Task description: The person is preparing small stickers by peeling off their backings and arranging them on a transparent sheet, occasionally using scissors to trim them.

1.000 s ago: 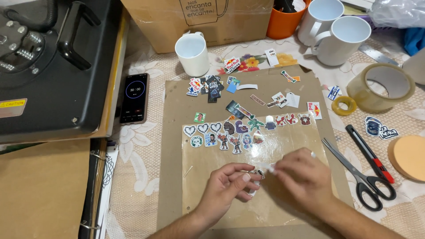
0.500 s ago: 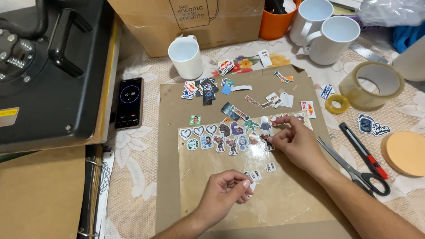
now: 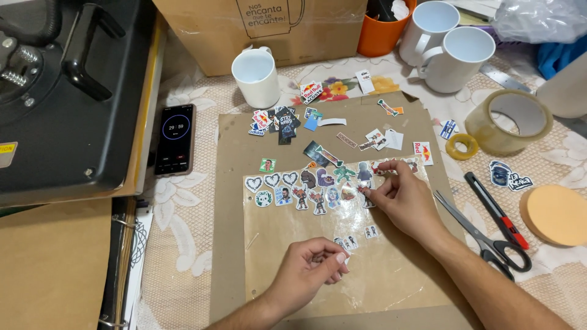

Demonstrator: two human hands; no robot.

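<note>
A clear plastic sheet (image 3: 342,269) lies on a brown cardboard sheet (image 3: 232,201), with two rows of small cut-out stickers (image 3: 299,186) stuck along its top. My right hand (image 3: 400,198) presses a small sticker down at the right end of the lower row with its fingertips. My left hand (image 3: 309,269) rests lower on the plastic, fingers curled, pinching a small white sticker piece. Two tiny stickers (image 3: 358,238) lie loose between the hands. More loose stickers (image 3: 281,119) are scattered at the cardboard's top.
Scissors (image 3: 483,235) and a red-black pen (image 3: 495,211) lie right of the cardboard. Tape rolls (image 3: 507,122), white mugs (image 3: 257,76), a phone (image 3: 175,139) showing a timer, a black heat press (image 3: 55,91), a round orange pad (image 3: 556,214) and a cardboard bag (image 3: 269,30) surround it.
My right hand moved up from beside the left hand to the sticker rows and now presses a sticker there. My left hand stayed low on the plastic.
</note>
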